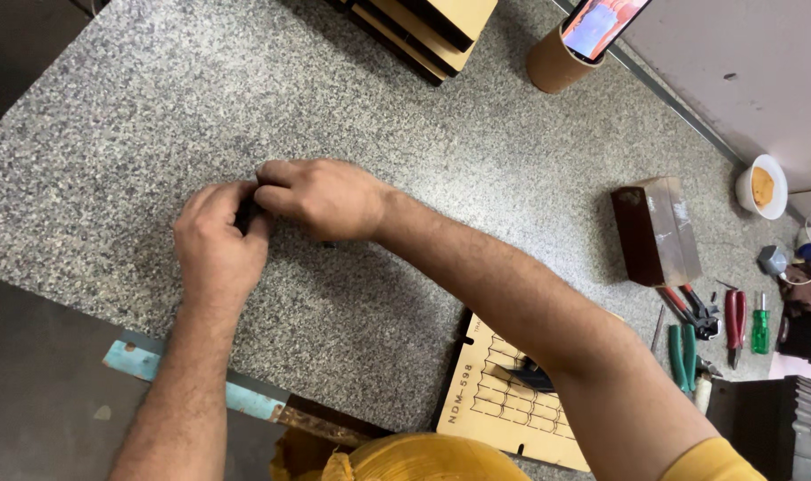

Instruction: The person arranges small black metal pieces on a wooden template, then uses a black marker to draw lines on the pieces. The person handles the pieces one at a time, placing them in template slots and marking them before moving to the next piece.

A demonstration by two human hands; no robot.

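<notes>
Head-worn view, steeply down, close over the granite worktop [477,134].

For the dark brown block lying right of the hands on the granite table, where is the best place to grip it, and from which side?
Probably across its two long sides near the middle, coming from above. The brown block lies flat on the granite table, with bare surface along both long sides. Its near end sits close to the red-handled pliers, so an end-on approach looks more cramped.

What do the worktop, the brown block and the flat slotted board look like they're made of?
Worktop: speckled grey stone, probably granite, matte. Block: likely dark wood, with smooth, slightly glossy faces. Board: pale thin plywood or fibreboard, its cut lines dark as if laser-cut.
</notes>
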